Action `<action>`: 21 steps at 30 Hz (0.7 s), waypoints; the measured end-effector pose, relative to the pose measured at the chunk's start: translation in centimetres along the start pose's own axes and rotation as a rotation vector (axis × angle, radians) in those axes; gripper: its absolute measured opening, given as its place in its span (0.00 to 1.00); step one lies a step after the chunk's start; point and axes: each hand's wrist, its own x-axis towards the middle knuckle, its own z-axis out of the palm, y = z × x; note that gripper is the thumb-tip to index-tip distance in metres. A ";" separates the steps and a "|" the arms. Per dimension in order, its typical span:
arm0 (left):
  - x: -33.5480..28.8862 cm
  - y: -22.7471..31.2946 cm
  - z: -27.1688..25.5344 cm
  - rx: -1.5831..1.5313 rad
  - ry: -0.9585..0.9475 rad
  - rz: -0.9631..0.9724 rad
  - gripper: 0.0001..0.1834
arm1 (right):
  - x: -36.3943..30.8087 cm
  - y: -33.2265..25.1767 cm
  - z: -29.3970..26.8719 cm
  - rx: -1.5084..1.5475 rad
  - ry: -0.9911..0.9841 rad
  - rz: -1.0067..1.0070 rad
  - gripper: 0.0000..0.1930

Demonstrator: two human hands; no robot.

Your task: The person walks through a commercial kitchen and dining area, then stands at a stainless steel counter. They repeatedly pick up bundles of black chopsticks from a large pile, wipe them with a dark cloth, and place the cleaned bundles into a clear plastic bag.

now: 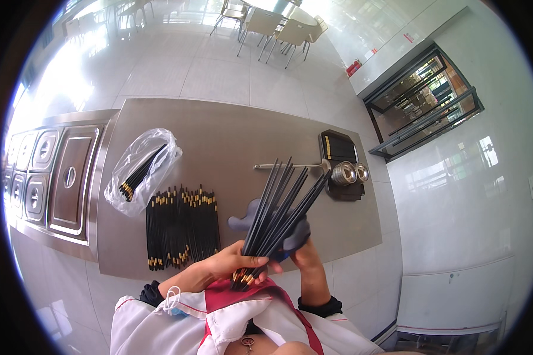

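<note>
My left hand (237,260) is closed round a fanned bundle of black chopsticks (284,204) near their gold-banded ends, and the plain ends point up and away. Behind and to the right of the bundle, my right hand (302,251) grips a soft grey cloth (296,236). Part of this cloth shows on the bundle's left side too, and most of my right fingers are hidden. On the table to the left lies a wide row of black chopsticks (180,231) with gold ends facing both ways. Beyond them, a clear plastic bag (169,142) holds more chopsticks.
All this lies on a steel table (231,130). At its far right are a black tray (337,145), small metal bowls (343,173) and a long-handled ladle (284,167). Lidded steel food pans (74,177) adjoin on the left. White chairs (263,26) stand beyond.
</note>
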 end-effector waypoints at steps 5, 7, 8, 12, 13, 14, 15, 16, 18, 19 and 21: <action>0.2 0.0 0.1 0.139 0.063 -0.031 0.15 | -1.1 1.4 0.0 0.128 0.036 0.093 0.34; 0.2 -0.1 -0.1 0.144 0.033 -0.046 0.16 | -1.2 2.2 -0.3 0.121 0.043 0.078 0.34; 0.2 -0.1 -0.2 0.147 0.020 -0.054 0.16 | -1.1 2.4 -0.2 0.113 0.042 0.059 0.34; 0.3 0.3 -0.3 0.270 0.000 -0.049 0.17 | -0.8 2.6 0.5 0.080 0.155 -0.020 0.23; 0.0 0.8 0.7 0.250 0.016 -0.030 0.17 | -1.2 3.7 -1.1 0.022 0.195 0.002 0.20; -0.2 0.9 1.2 0.230 0.034 -0.008 0.17 | -1.4 3.8 -1.5 -0.028 0.237 -0.001 0.17; -0.2 0.8 1.2 0.187 0.032 0.005 0.17 | -1.6 3.9 -2.0 -0.078 0.280 -0.003 0.14; -0.2 0.6 1.3 0.145 0.034 0.021 0.17 | -1.5 3.3 -1.7 -0.119 0.322 -0.030 0.11; -0.3 0.4 1.4 0.064 0.039 0.042 0.18 | -1.4 1.6 -0.4 -0.097 0.356 -0.036 0.08; -0.3 0.3 1.6 0.029 0.043 0.049 0.18 | -1.3 0.4 0.7 -0.033 0.347 -0.018 0.08; -0.3 0.2 1.5 -0.024 0.025 0.050 0.18 | -1.4 0.1 0.7 0.011 0.314 -0.001 0.08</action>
